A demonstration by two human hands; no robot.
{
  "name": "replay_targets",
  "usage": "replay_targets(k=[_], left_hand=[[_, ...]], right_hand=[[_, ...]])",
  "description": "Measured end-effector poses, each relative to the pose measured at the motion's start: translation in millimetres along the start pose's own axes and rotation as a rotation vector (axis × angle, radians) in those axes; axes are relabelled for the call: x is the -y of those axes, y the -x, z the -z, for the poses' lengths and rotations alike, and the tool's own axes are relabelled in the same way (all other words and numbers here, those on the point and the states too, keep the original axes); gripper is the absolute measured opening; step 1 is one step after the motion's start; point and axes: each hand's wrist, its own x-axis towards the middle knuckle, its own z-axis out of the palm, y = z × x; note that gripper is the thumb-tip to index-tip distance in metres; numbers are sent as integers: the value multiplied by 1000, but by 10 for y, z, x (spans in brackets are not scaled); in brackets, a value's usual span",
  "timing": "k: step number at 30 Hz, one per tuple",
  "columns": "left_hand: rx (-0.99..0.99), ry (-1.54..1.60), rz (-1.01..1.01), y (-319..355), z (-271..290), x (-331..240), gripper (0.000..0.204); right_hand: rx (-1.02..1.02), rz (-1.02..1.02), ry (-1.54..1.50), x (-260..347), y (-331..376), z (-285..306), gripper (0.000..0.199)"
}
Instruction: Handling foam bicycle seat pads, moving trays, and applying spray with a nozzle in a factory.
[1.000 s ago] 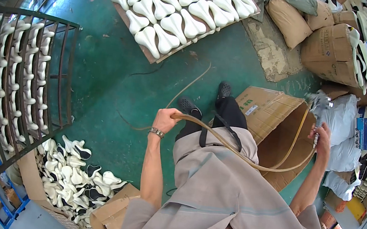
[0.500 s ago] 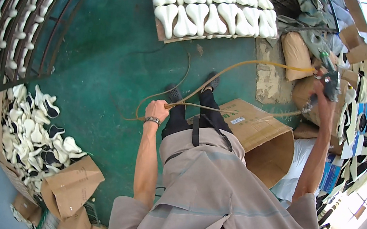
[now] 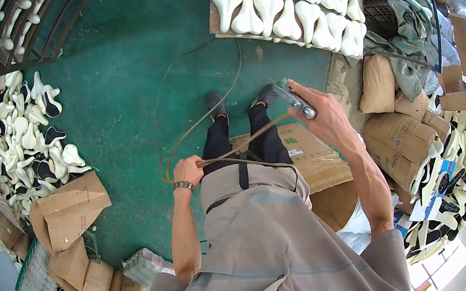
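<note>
My right hand (image 3: 333, 121) is closed around a metal spray gun (image 3: 298, 102) with a green part at its tip, held out in front of my legs. From the gun a thin yellowish-brown hose (image 3: 267, 129) slants down to my left hand (image 3: 188, 171). That hand is wrapped round gathered strands of the hose beside my left hip. Another stretch crosses my waist, and a loop drops away over the green floor. Ahead lie rows of cream bicycle-saddle-shaped pieces (image 3: 265, 13) on a board, apart from both hands.
At left, cream and black saddle pieces (image 3: 29, 136) are heaped by cardboard, below a dark metal rack (image 3: 67, 6) of similar pieces. An open cardboard box (image 3: 319, 170) stands by my right leg. Sacks (image 3: 378, 84), cartons (image 3: 399, 140) and stacked saddle pieces line the right.
My right hand has swung in from the far right with the spray gun to before my legs. The hose between my hands has shortened. My left hand has dropped slightly lower in view.
</note>
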Motion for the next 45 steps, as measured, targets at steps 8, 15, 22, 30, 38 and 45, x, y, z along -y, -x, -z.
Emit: replay_targets(k=[8,15,22,30,38,45], left_hand=[[-47,-5,-29,-206,213,-449,16],[-10,-51,-83,-331,298,-664,16],[-1,-28,-107,-416,369,-725,17],[6,-26,-106,-485,391,-815,18],[2,-49,-145,-558,362,-986,19],[9,-51,-158,-517,142,-1375,19]], right_hand=[[-41,58,79,237,-400,236,59],[-122,28,89,226,-481,281,60],[-26,-14,128,203,-590,318,64],[-151,18,46,118,-553,439,63],[-92,-49,83,-171,-269,670,62],[-219,-32,36,-485,-109,855,61]])
